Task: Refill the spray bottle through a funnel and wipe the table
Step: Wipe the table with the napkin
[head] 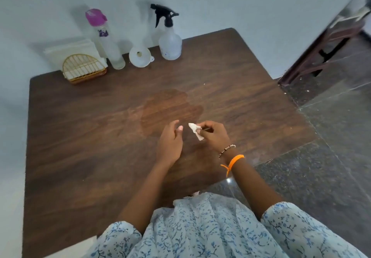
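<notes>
Above the wooden table (80, 129), the right hand (214, 135) pinches a crumpled tissue (195, 131); the left hand (170, 143) hovers beside it, fingers loosely spread, holding nothing. At the far edge stand the spray bottle (170, 40), funnel (140, 56) and a pink-capped bottle (106, 38) whose purple label is unreadable.

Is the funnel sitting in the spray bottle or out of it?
Out of it. The funnel lies on the table beside the spray bottle, wide mouth facing the camera, and the bottle's black trigger head is on.

Capped spray bottle (170, 43) upright beside white funnel (140, 56).
</notes>
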### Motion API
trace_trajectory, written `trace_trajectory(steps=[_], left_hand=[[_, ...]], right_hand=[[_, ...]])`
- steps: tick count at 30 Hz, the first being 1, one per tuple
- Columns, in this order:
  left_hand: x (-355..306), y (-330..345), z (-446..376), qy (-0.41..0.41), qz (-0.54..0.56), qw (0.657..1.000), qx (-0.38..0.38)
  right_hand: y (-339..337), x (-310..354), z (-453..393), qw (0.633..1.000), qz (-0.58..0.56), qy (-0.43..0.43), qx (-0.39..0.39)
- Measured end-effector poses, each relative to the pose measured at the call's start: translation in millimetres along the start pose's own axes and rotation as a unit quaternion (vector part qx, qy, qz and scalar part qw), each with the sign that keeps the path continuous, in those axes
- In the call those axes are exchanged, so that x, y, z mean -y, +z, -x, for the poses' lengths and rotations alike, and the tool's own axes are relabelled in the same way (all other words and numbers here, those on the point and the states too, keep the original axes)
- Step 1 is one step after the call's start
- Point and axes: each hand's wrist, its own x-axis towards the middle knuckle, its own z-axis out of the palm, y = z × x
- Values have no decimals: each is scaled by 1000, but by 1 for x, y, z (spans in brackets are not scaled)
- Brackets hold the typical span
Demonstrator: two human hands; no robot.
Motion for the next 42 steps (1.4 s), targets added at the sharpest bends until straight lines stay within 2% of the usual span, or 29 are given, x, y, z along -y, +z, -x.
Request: trace_trajectory(steps=[5,9,11,15,18,23,26,31,38,42], left_hand=[[-30,29,7,44,104,993,40],[-58,51,8,62,109,988,91],[-73,58,9,59,115,984,119],[-99,78,-2,70,109,980,152],[-125,102,-15,76,129,976,158],[-176,166,-49,67,132,976,162],[-218,217,-71,57,134,979,141],[-280,304,-108,1,147,973,178],[-311,421,-191,-108,101,966,213],[-290,484,-249,-186,83,956,212]], right_hand=[[-33,1,20,985,-143,60,-82],[-60,6,27,950,-262,98,-136],[-74,7,28,911,-364,119,-152],[-108,2,20,801,-574,113,-131],[-137,-10,4,769,-622,99,-108],[-206,-30,-43,776,-614,104,-101],[-265,-42,-80,804,-575,107,-107],[-353,-81,-142,845,-497,139,-137],[-413,-163,-236,822,-484,234,-190],[-418,-226,-295,783,-465,325,-254]])
